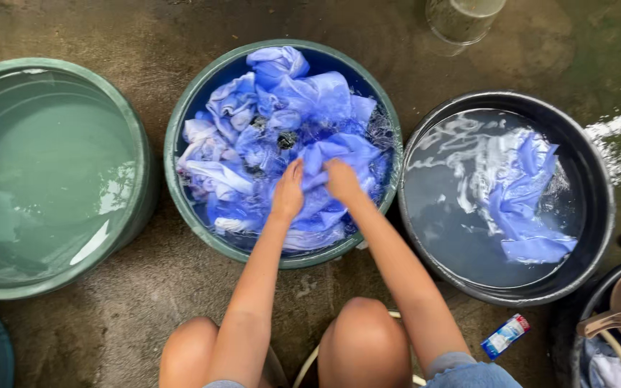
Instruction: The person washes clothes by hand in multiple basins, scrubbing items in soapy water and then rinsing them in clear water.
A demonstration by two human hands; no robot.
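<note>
While we crouch over the middle green basin [181,108], our left hand [288,192] and right hand [341,180] clench a fold of wet blue laundry [267,129] together, knuckles nearly touching, seemingly for scrubbing. One blue garment [522,201] soaks in the black basin [598,179].

Scene lit by soft, even daylight from above; no hard shadows cast. Faint shade seen under middle basin [188,215] and around knees. Sky reflected as pale glare on water in left basin [52,172]; white rippled highlights seen on water in black basin [598,215]. Wet concrete floor [145,302] marked by bright glints at upper right edge. Blue laundry [274,115] rendered sharp and saturated. Hands [289,192] slightly softened by motion. Mild wide-angle stretching noted toward frame edges; corners somewhat darker.
</note>
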